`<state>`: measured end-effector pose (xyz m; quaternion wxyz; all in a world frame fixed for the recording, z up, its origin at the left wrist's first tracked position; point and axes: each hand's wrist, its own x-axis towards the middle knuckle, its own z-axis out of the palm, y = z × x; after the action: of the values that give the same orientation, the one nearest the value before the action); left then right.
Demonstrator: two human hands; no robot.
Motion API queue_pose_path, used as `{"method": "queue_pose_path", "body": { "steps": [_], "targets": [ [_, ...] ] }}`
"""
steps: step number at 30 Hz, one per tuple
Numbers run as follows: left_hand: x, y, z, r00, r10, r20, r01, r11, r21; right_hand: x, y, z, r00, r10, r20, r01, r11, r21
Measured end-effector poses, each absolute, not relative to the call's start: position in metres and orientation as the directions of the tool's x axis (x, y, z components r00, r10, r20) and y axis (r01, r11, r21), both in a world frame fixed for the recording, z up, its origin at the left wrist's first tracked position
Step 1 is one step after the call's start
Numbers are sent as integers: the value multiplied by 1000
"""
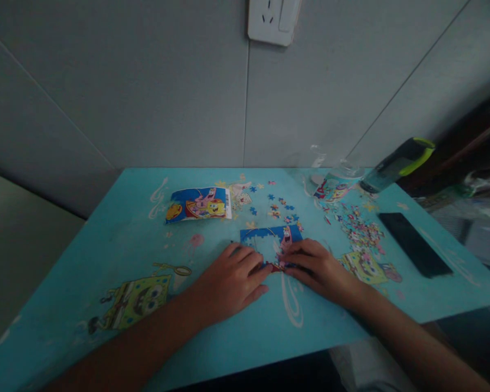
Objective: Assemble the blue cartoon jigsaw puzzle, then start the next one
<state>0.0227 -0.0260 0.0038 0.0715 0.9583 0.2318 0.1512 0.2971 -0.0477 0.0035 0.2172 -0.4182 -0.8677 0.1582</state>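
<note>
A partly joined jigsaw puzzle lies flat on the table, its blue border around an open middle where the tabletop shows. My left hand rests over its lower left side, fingers bent and lightly spread, thumb apart. On the right side, my right hand has its fingertips brought together at the inner edge of the border, on what looks like a small pink puzzle piece. The fingers partly hide this piece and the lower border. Several loose blue pieces lie just beyond the puzzle.
A printed picture packet stands behind to the left. To the right are a heap of loose pieces, a clear container, a dark bottle and a black phone. The table meets a grey wall with a socket.
</note>
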Motion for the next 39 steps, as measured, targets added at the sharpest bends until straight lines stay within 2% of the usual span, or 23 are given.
{"method": "queue_pose_path", "body": {
  "steps": [32, 39],
  "targets": [
    [24, -28, 5, 862, 472, 185, 433, -875, 214, 296, -48, -1, -563, 782, 267, 627, 615, -478],
    [23, -28, 5, 865, 468, 181, 434, -879, 200, 297, -49, -4, -561, 777, 286, 638, 626, -448]
  ]
}}
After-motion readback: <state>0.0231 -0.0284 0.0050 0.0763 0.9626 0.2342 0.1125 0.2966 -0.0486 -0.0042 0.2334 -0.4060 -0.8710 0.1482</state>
